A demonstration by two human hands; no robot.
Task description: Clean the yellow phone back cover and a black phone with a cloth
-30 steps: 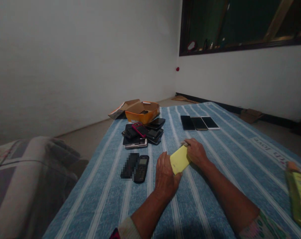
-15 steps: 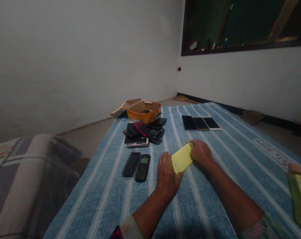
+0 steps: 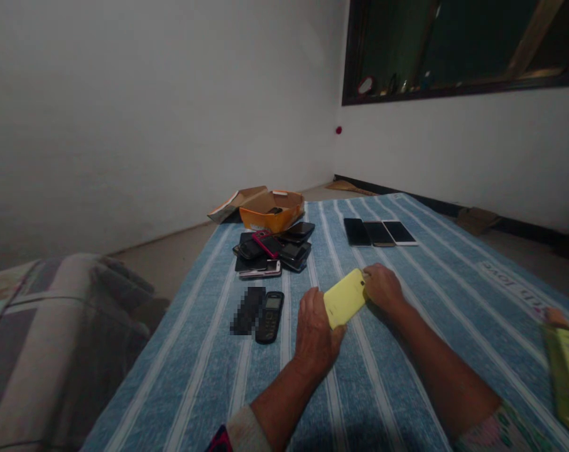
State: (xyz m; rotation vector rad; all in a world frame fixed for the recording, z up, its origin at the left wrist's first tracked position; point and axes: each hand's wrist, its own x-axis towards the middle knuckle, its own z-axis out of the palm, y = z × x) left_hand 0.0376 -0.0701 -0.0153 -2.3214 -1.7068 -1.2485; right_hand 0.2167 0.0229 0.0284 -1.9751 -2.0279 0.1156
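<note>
A yellow phone [image 3: 345, 299], its back facing up and a small dark camera spot at the far right corner, is held over the striped cloth. My left hand [image 3: 316, 326] grips its near left end, thumb along the lower edge. At the other end my right hand [image 3: 382, 287] has its fingers closed at the corner, touching the phone. To the left lie a black keypad phone [image 3: 270, 318] and a blurred-out dark item [image 3: 249, 311]. Behind them is a pile of phones [image 3: 265, 245], one with a pink frame.
An orange open box [image 3: 265, 221] stands behind the pile. Three phones [image 3: 377, 233] lie side by side at the back right. A yellow-green bottle [image 3: 567, 370] is at the right edge. Blue striped cloth [image 3: 209, 383] covers the surface.
The fingers of my right hand have shifted off the yellow phone's top corner, uncovering its dark camera spot. My left hand has stayed in place.
</note>
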